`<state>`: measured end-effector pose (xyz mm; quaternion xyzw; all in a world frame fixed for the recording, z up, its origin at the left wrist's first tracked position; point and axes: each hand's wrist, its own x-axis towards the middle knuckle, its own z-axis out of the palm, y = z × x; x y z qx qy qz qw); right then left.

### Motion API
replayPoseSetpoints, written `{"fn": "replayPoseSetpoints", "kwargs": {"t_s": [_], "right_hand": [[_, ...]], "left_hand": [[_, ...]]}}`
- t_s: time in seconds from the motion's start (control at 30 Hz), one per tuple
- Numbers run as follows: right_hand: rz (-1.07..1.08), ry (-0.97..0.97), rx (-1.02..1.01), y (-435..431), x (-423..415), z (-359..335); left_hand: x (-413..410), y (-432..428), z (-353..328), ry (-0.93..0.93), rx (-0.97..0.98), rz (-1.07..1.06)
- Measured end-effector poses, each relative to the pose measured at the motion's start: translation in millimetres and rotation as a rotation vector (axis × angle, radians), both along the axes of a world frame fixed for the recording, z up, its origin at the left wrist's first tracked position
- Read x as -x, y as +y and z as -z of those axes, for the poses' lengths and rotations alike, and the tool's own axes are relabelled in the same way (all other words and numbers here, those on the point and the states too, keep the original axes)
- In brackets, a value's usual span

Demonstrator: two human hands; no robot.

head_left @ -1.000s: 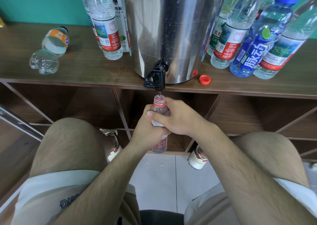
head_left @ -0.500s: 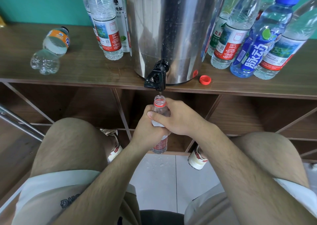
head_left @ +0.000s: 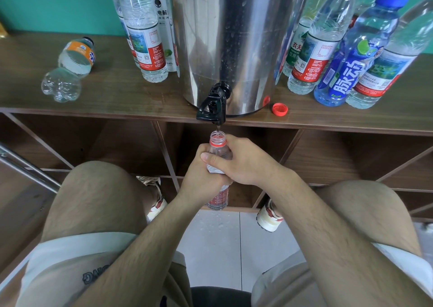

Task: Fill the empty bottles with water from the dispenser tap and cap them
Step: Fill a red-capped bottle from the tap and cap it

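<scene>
Item: small clear plastic bottle with a red neck ring and red-and-white label [head_left: 218,141], uncapped and upright. It sits below the shelf edge, its open mouth directly under the spout and just short of touching it.

Left hand [head_left: 199,180]: fingers curled round the bottle's middle, gripping it.

Right hand [head_left: 248,163]: wrapped over the left hand and the bottle's shoulder, thumb laid across the front, also gripping.

Black plastic lever tap [head_left: 212,106]: fixed low on the tall stainless steel dispenser drum [head_left: 225,37], overhanging the front edge of the brown wooden shelf [head_left: 117,98].

Loose red screw cap [head_left: 279,109]: on the shelf, just right of the drum's base.

Orange-labelled clear bottle [head_left: 70,70]: lying on its side, far left, well apart from the drum.

Tall clear bottle with red-and-green label [head_left: 146,39]: standing left of the drum, others behind it.

Blue-capped blue bottle [head_left: 356,63]: standing right of the drum among red-labelled clear ones.
</scene>
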<state>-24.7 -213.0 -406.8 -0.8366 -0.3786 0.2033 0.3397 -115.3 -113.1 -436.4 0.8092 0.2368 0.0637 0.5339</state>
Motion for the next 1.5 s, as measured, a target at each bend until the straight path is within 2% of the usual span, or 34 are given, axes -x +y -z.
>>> {"fn": "replayPoseSetpoints", "kwargs": {"t_s": [0.6,1.23,1.5], "right_hand": [[-0.018,-0.016,-0.001,0,-1,1],[-0.007,-0.030,0.003,1,-3,6],[-0.005,-0.023,0.018,1,-3,6]], "left_hand": [[-1,0,5,-0.003,-0.039,-0.001],[4,-4,-6,0.035,0.047,-0.014],[2,-7,-7,0.046,0.025,-0.013]]}}
